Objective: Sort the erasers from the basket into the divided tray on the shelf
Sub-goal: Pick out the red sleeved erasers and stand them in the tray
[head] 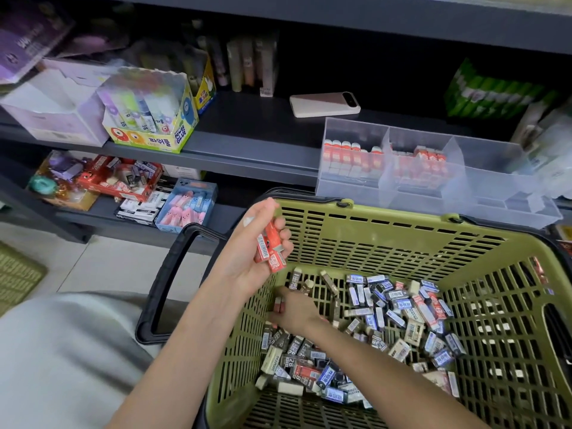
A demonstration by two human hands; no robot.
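Head view, the only one going. Looks like the gathering step, red ones first.

Left hand (247, 243) up over the near-left corner of the green basket (402, 236), fingers wrapped round a small bundle of red-sleeved erasers (269, 249), barcodes facing out.

Right hand (295, 309) crossed over and down on the basket floor just below it, fingertips closed on a small reddish eraser (278, 305). Seems like a pinch, though mostly hidden behind the back of the hand.

Rest of the erasers (396, 308) scattered loose across the basket bottom: blue, black, cream and a few more red, all jumbled together.

Clear divided tray (495, 193) on the shelf (247, 131) just behind the basket's far rim. Left and middle sections already stocked with red-and-white erasers; nothing coloured showing through the right-hand section. So early-ish in the job, going by the pile left.

Next up, probably: lift that reddish one out, add it to the bundle, then reach over the far rim to a red section. Worth keeping the left-hand grip snug, since a loose bundle could easily slip apart. Also a phone (325, 103) lying further back on the shelf, well clear.
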